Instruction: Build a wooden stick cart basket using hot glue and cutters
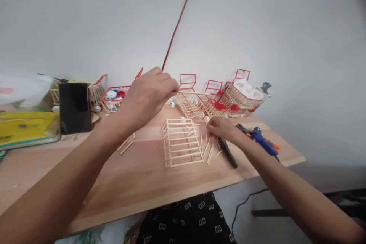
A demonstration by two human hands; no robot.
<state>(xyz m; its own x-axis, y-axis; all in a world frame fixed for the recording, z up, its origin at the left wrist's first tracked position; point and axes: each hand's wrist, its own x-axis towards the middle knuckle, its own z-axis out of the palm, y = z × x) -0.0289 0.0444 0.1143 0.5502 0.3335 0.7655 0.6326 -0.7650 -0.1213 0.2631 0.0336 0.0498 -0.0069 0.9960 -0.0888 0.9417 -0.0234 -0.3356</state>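
My left hand (148, 97) is raised above the wooden table (137, 183) and pinches a thin wooden stick (197, 93) that points right toward the small stick baskets. My right hand (223, 127) rests on the table among loose wooden sticks (210, 152), fingers curled on them; whether it grips one I cannot tell. A ladder-like stick frame (183, 143) lies flat between my hands. Just right of my right hand lie a black tool (228, 152) and a blue glue gun (264, 143).
Several stick-and-red-wire baskets (225, 101) line the wall, some holding white and red caps. A black phone (74, 107) leans upright at the left, beside a yellow box (25, 127). A red-black cable (180, 19) runs up the wall. The table edge is close in front.
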